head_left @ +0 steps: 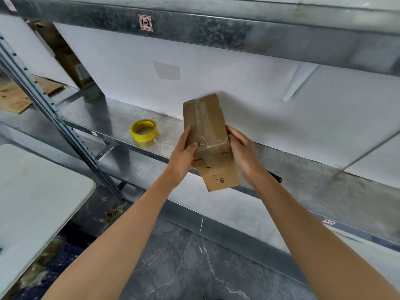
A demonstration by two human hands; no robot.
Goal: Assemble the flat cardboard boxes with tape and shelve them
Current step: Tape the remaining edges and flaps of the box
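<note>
A small brown cardboard box (207,135) is held up in front of the metal shelf (104,120), its long side pointing away from me. A strip of tape runs along its top seam and a flap marked "6" hangs down toward me. My left hand (184,154) grips the box's left side, thumb on top. My right hand (244,154) clasps the right side. A yellow tape roll (144,130) lies flat on the shelf, left of the box.
Flat cardboard sheets (15,98) lie on the shelf section at far left, behind a slanted steel upright (49,109). A white table (32,191) stands at lower left. A black object (275,176) pokes out behind my right wrist. An upper shelf beam (216,33) runs overhead.
</note>
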